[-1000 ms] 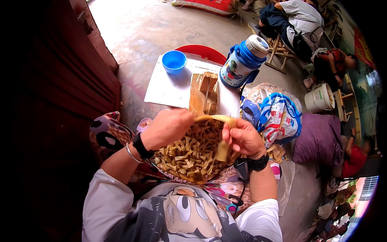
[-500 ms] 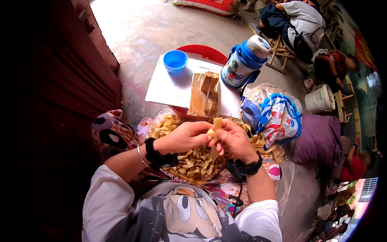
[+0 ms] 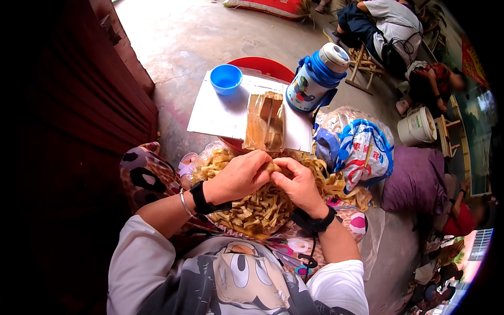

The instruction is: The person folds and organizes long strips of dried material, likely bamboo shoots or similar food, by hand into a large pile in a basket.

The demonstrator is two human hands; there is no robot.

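Observation:
Over my lap, my left hand [image 3: 237,173] and my right hand [image 3: 300,185] meet fingertip to fingertip. Pinched between them is a pale yellow strip [image 3: 271,167], flat and straw-like, mostly covered by my fingers. Both hands are closed on it. Below them a heap of small folded yellow pieces [image 3: 257,214] fills a clear plastic bag [image 3: 198,170] in my lap. Longer loose strips [image 3: 336,184] lie to the right of my right hand.
A white board [image 3: 202,118] on a red round stool [image 3: 268,65] bears a blue cup [image 3: 226,79], a wrapped wooden block [image 3: 257,126] and a blue bottle [image 3: 310,86]. To the right are a printed bag [image 3: 367,152], a purple sack [image 3: 415,181] and a white bucket [image 3: 416,128]. Other people sit beyond.
The strip stood upright between my fingers and is now mostly hidden in them. My left fingers have risen and closed over it; my right hand has turned inward.

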